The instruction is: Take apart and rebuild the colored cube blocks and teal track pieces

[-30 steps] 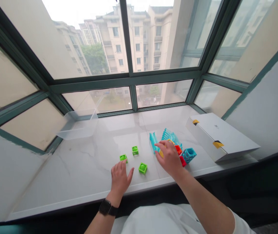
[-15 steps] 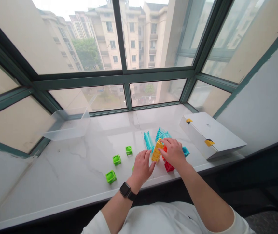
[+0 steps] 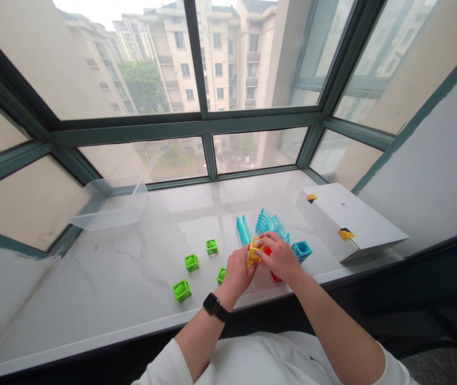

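Note:
A yellow toy block piece (image 3: 254,254) is gripped between both hands above the sill. My left hand (image 3: 235,269) is closed on its left and lower side. My right hand (image 3: 280,256) pinches it from the right, near its top end. Beneath and behind my right hand lie red blocks (image 3: 275,277), mostly hidden. Clear turquoise track pieces (image 3: 271,222) lie just beyond the hands, with a blue block (image 3: 302,250) to the right. A green block (image 3: 221,275) peeks out by my left hand, and more green cubes (image 3: 191,262) stand farther left.
A clear plastic bin (image 3: 110,219) stands at the back left of the white marble sill (image 3: 132,283). At the right lies a white box (image 3: 351,219) with yellow and black tabs. Green-framed windows (image 3: 208,128) enclose the sill.
The yellow piece has turned and tilted, so its open end faces up more. My right hand has shifted left and lower, uncovering more of the blue block.

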{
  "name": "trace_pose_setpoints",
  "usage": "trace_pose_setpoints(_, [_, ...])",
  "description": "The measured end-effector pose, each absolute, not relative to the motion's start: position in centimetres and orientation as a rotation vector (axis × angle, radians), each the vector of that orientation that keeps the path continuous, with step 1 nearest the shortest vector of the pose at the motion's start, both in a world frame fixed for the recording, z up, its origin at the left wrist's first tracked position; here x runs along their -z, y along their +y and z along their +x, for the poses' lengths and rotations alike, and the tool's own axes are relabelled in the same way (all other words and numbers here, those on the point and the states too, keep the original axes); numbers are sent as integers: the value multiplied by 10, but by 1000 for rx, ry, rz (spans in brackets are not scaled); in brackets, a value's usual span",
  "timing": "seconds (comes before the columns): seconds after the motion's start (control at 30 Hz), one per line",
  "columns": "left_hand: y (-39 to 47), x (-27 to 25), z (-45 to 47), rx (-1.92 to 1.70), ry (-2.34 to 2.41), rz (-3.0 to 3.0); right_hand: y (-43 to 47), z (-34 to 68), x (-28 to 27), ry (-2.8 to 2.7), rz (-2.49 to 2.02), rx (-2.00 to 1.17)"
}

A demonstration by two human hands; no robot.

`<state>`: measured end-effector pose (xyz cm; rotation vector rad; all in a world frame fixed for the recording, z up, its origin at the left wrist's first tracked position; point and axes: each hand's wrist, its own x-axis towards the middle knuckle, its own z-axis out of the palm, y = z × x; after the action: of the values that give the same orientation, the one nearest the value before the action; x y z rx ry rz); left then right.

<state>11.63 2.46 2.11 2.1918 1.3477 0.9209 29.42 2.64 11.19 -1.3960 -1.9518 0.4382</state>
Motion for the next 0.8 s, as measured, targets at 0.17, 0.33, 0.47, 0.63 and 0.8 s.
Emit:
trace_pose_setpoints(0.17, [26,-25,118,-968,1225,2106,25,300,-113,-1839,-1374,-450])
trace_pose_setpoints(0.33, [26,-30,118,-1066,1129,2010,24,307,-115,-1808,-1291,-450])
trace_pose_setpoints(0.47, [24,-39,109,-1098,1087,1965,18,318,-120,-1802,-1295,-359])
trace_pose_setpoints(0.63, [16,-63,92,-1193,1052,1894,15,317,-125,-1895,-1355,-532])
trace_pose_setpoints(0.8, [9,-83,60,-1309,1068,1846,25,276,-124,-1935,-1218,-664])
